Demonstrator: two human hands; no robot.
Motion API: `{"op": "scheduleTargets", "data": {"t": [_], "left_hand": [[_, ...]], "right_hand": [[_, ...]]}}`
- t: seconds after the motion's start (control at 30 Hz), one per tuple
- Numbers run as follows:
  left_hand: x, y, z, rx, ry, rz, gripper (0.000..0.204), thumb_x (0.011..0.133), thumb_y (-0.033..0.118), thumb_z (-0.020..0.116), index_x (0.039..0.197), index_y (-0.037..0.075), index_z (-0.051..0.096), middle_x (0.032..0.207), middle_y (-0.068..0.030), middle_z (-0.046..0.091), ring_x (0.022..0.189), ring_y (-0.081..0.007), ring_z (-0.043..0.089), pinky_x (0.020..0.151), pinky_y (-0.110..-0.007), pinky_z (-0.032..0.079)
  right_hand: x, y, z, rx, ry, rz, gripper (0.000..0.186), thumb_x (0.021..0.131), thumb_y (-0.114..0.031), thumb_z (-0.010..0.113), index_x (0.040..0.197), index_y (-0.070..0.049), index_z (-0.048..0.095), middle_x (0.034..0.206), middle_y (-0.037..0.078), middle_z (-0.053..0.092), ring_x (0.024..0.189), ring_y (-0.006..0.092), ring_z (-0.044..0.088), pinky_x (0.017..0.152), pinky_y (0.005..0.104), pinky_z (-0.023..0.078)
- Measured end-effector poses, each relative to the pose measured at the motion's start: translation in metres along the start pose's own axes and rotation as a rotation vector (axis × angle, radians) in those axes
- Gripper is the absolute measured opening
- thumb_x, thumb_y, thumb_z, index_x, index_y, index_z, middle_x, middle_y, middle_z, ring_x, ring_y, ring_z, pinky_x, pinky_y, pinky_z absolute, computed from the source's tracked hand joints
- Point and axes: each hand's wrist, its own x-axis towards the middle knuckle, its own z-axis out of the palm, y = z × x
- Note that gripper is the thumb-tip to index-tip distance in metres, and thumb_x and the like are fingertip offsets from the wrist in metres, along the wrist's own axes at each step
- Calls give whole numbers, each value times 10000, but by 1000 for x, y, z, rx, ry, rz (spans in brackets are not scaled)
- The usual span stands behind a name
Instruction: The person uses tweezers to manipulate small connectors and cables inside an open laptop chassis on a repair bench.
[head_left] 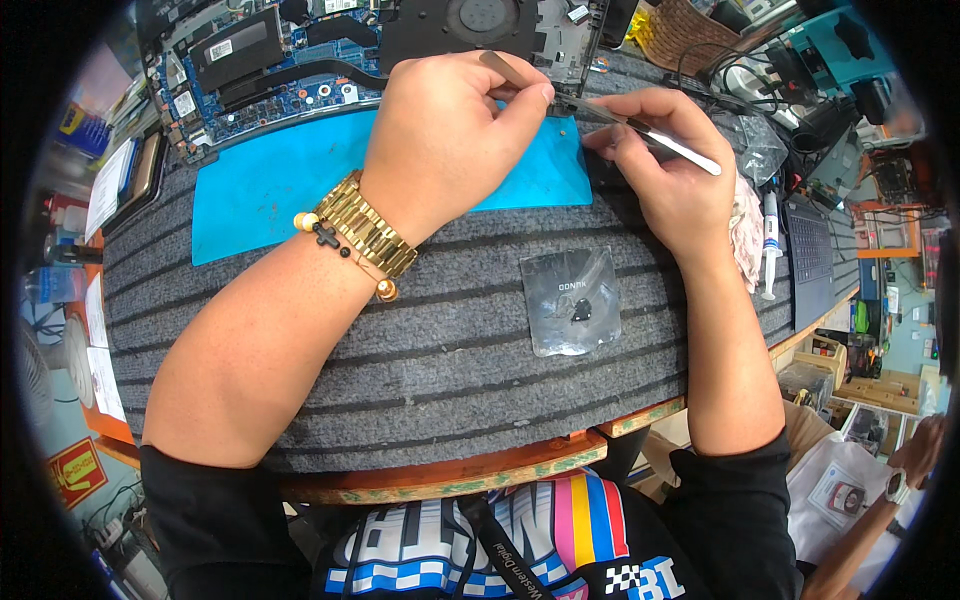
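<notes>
My left hand (440,130), with a gold watch on its wrist, pinches a flat metal tool (505,70) between thumb and forefinger; its kind is partly hidden. Metal tweezers (682,152) are gripped in my right hand (675,165), their tips pointing left toward a small dark part (565,104) by my left thumb. Both hands are over the near edge of an opened laptop (330,70), its blue circuit board and black fan exposed. Between the laptop and me lies a bright blue mat (270,190), partly under my left hand.
A small clear plastic bag (572,300) with tiny black pieces lies on the striped grey cloth (440,370). To the right are a syringe (771,240), a dark laptop keyboard (808,250) and tangled cables. A wallet-like case (145,165) lies left. Another person's arm (880,510) shows lower right.
</notes>
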Motion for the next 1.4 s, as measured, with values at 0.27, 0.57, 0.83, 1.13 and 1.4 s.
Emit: {"op": "scheduleTargets", "data": {"t": [0.27, 0.57, 0.83, 1.13, 1.4], "left_hand": [[0, 5, -8, 149, -143, -53, 204, 997, 134, 797, 1141, -7, 835, 943, -121, 846, 824, -112, 789, 727, -258, 612], [-1, 0, -6, 119, -138, -30, 212, 1009, 128, 782, 1158, -15, 828, 969, -145, 849, 870, -142, 811, 751, -277, 630], [-1, -1, -6, 122, -124, -15, 214, 1008, 128, 788, 1158, -20, 824, 968, -141, 848, 864, -136, 805, 754, -275, 631], [-1, 1, -6, 127, -140, -11, 219, 1008, 129, 793, 1166, -20, 826, 980, -139, 849, 872, -138, 804, 763, -275, 629], [-2, 1, -6, 112, -171, -23, 231, 1021, 109, 772, 1195, -35, 820, 1016, -155, 851, 914, -156, 816, 799, -277, 636]], "right_hand": [[1, 2, -2, -59, -17, -42, 219, 947, 53, 694, 1145, -2, 770, 995, 74, 823, 910, 121, 807, 800, 257, 632], [2, 6, -3, -101, -24, -71, 203, 939, 27, 718, 1129, -14, 779, 978, 61, 826, 874, 97, 788, 777, 247, 622], [2, 5, 0, -62, -22, -62, 207, 933, 20, 724, 1129, -15, 778, 983, 49, 827, 889, 90, 776, 776, 242, 611], [2, 2, -2, -65, -33, -50, 201, 940, 19, 720, 1131, -11, 773, 986, 46, 816, 895, 94, 778, 782, 246, 614], [2, 5, -3, -57, -23, -88, 188, 943, 36, 709, 1120, 3, 765, 1013, 60, 812, 927, 116, 792, 797, 253, 629]]}}
